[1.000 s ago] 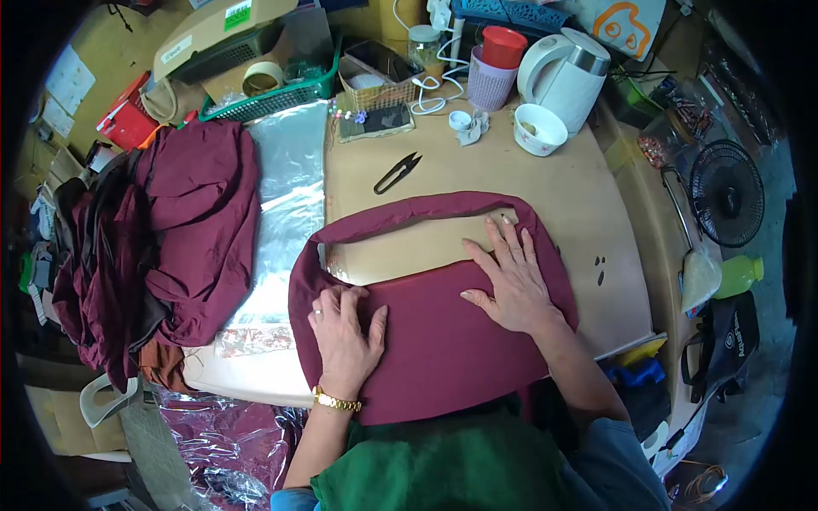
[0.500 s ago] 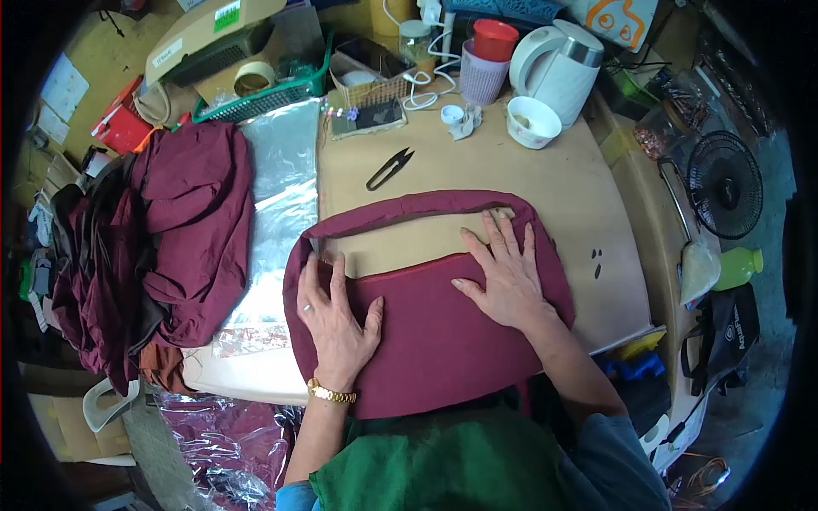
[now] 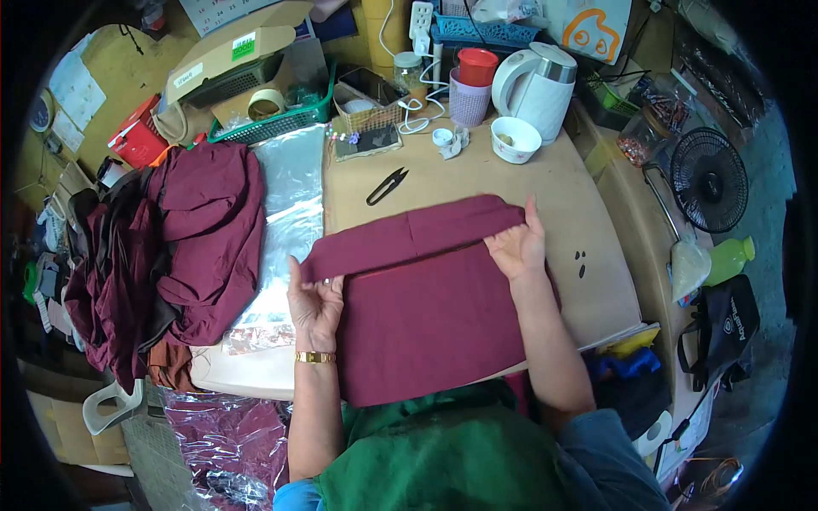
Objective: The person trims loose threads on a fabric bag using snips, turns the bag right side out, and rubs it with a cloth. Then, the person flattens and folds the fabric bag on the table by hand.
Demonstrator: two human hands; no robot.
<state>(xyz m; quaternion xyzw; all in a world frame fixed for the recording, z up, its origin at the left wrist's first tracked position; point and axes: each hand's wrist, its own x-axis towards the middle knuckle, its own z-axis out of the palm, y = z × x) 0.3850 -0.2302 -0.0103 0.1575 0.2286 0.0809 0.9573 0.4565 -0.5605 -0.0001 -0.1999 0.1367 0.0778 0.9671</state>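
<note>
A maroon cloth bag (image 3: pixel 430 324) lies flat on the table in front of me, its wide strap (image 3: pixel 409 237) folded down along the top edge. My left hand (image 3: pixel 315 302), palm turned up, grips the strap's left end. At the strap's right end my right hand (image 3: pixel 517 244) holds the fabric between thumb and fingers. Black thread snips (image 3: pixel 388 186) lie on the table beyond the strap. To the left is a pile of maroon cloth (image 3: pixel 209 230) beside clear plastic sheets (image 3: pixel 291 196).
A white kettle (image 3: pixel 538 94), a bowl (image 3: pixel 515 140), a purple cup (image 3: pixel 469 100) and a green basket (image 3: pixel 281 119) stand at the back. A black fan (image 3: pixel 709 180) is on the right. Wrapped maroon cloth (image 3: pixel 226 439) sits below the table's left edge.
Both hands have gone from lying spread on the bag to gripping the strap's ends. The strap has come down toward me, closing the gap above the bag's edge. The camera view has shifted slightly.
</note>
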